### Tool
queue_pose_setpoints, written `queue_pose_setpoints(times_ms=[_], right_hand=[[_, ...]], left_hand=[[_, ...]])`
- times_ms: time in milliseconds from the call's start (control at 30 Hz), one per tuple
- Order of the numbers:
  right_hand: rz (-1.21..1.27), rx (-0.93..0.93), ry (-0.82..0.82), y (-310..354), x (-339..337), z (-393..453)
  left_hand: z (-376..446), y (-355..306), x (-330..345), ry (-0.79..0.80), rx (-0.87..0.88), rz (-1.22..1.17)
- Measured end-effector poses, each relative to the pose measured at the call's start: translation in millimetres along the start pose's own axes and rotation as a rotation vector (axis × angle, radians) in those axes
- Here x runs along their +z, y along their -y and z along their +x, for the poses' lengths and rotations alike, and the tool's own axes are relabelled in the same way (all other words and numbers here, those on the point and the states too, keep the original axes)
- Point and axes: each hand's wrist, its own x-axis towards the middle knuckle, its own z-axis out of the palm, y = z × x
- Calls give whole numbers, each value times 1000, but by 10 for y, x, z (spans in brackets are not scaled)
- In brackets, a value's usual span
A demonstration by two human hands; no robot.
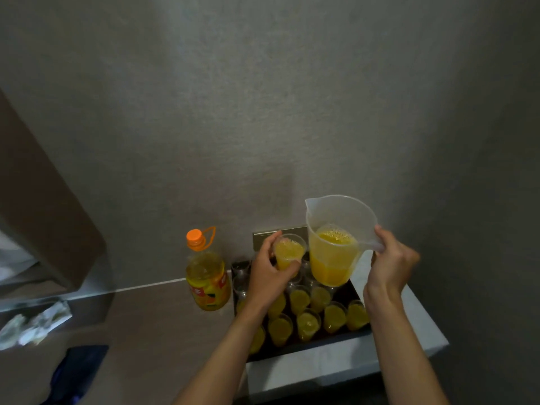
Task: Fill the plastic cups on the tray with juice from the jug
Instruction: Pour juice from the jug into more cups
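Observation:
A dark tray [361, 331] sits on a small white table and carries several clear plastic cups. The near rows of cups [306, 323] hold orange juice; the far left cups [241, 270] look empty. My left hand [270, 276] grips one cup of juice [287, 251] lifted above the tray's far end. My right hand [390, 261] holds the handle of a clear plastic jug [336, 247], about half full of juice, held upright just right of that cup with its spout at the top left.
A juice bottle with an orange cap [207, 276] stands left of the tray against the grey wall. The white table [336, 366] ends close in front and on the right. Crumpled paper [32, 325] and dark cloth [79, 372] lie lower left.

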Motion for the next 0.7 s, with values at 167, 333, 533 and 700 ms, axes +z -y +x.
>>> queue_pose_setpoints(times_ms=[167,333,533,700], right_hand=[[22,-46,-58,59,-141,210],[-14,-68,-56,57,-390,461],[-8,-97,-104,62,-632,704],[-3,-108,-136,78,-811,892]], left_hand=[[142,29,304,131,-22,78],[318,140,626,266,-19,220],[557,263,995,449,-1,400],[758,381,1274,595,6,563]])
